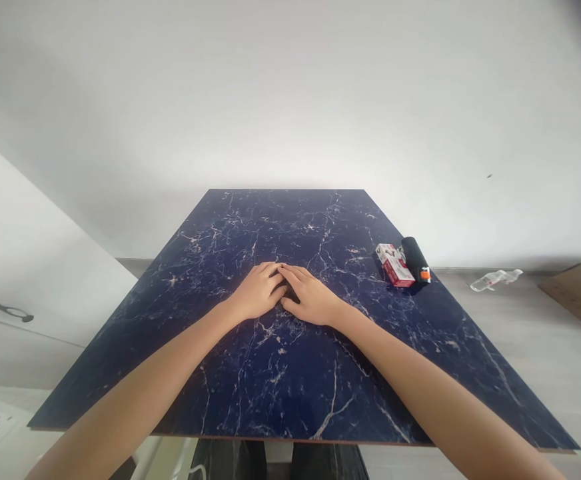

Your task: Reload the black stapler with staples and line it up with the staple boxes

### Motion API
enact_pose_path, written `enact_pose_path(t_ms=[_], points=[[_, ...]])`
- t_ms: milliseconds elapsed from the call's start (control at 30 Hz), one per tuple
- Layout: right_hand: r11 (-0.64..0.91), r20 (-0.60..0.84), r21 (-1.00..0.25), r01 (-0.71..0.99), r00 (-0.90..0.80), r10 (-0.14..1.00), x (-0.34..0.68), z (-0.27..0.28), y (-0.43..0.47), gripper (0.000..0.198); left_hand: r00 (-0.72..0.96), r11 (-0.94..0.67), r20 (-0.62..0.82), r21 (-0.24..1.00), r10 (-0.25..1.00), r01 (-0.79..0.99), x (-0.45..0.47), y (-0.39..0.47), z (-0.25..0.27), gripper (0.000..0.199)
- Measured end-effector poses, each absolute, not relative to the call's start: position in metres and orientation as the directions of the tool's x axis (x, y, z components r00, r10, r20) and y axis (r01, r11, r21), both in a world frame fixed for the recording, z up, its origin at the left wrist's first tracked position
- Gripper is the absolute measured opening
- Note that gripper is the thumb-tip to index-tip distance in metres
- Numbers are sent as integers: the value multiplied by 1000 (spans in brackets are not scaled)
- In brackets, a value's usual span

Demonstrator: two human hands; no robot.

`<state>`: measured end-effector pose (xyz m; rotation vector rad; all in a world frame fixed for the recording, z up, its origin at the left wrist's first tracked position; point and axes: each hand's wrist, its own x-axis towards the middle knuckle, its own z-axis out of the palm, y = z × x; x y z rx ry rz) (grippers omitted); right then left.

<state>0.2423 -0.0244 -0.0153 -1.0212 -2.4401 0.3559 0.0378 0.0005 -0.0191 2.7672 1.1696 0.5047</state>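
Observation:
My left hand (256, 292) and my right hand (314, 297) rest palm down near the middle of a dark blue marble-patterned table (280, 220). Their fingertips meet, and the thumbs point towards each other with a small gap between the hands. Both hands look flat and relaxed, and I see nothing held in either. To the right of my right hand, apart from it, lies a small red and white box (395, 267). Against the box's far right side is a black cylinder (413, 257) with an orange mark near its lower end.
A white wall (290, 100) stands behind the table's far edge. White furniture with a dark handle (8, 311) is at the left. On the floor to the right lie a clear plastic bottle (495, 280) and a cardboard box (580, 293).

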Motion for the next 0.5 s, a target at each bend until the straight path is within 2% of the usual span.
enact_pose_path(t_ms=[500], points=[[694, 337, -396, 601, -608, 719, 243, -20, -23, 66, 651, -695, 243, 239, 719, 678, 38, -1, -17, 38]])
